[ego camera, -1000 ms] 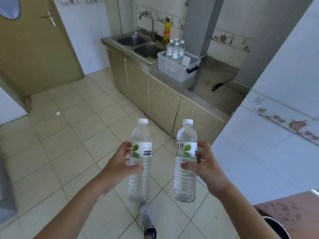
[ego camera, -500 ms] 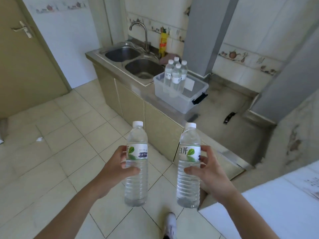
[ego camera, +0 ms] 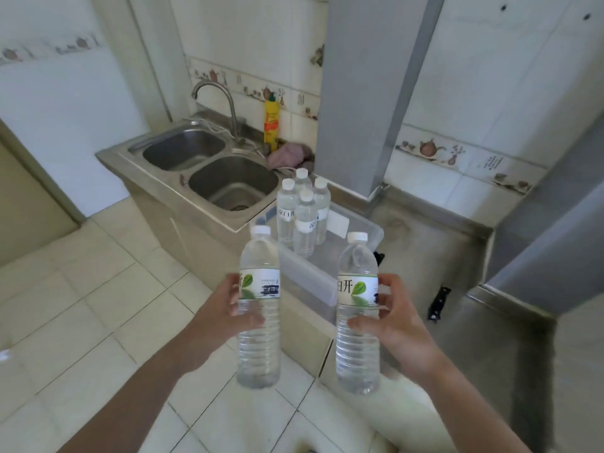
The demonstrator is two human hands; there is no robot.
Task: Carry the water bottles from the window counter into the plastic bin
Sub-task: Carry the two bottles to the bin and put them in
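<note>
My left hand (ego camera: 222, 313) and right hand (ego camera: 397, 325) each clasp an upright bottle; I should lower both into the bin's (ego camera: 304, 279) free near-right space.

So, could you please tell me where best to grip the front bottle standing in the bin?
Judging by its pose, grip the front bottle at the neck just under its white cap, coming from above: it stands upright, packed against three others inside the plastic bin, so its sides look hard to reach.
</note>
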